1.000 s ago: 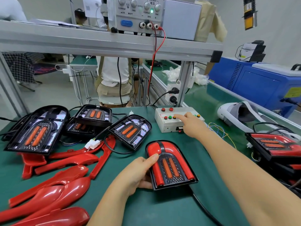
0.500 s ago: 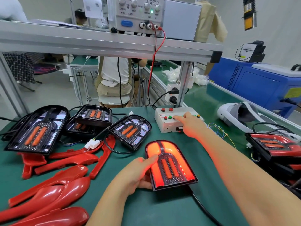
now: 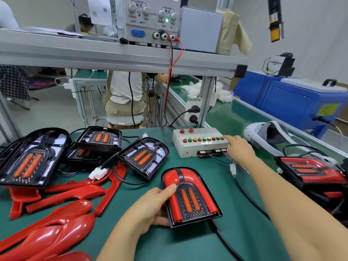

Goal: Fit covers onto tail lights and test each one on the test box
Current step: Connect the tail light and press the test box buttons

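Note:
A tail light with its red cover fitted lies unlit on the green mat in front of me. My left hand holds its left edge, thumb on the red cover and fingers under the rim. My right hand reaches to the white test box; its index finger presses the rightmost button in the row, the other fingers curled. Several uncovered tail lights lie to the left. Loose red covers are heaped at the lower left.
Covered tail lights are stacked at the right edge, with a white headset behind them. A power supply sits on the metal shelf above, red lead running down. A loose white connector and black cables lie between the lights. A person sits beyond the bench.
The covered tail light glowed red half a second ago and is dark now. My right index finger has moved rightwards along the button row. My left hand has kept its hold.

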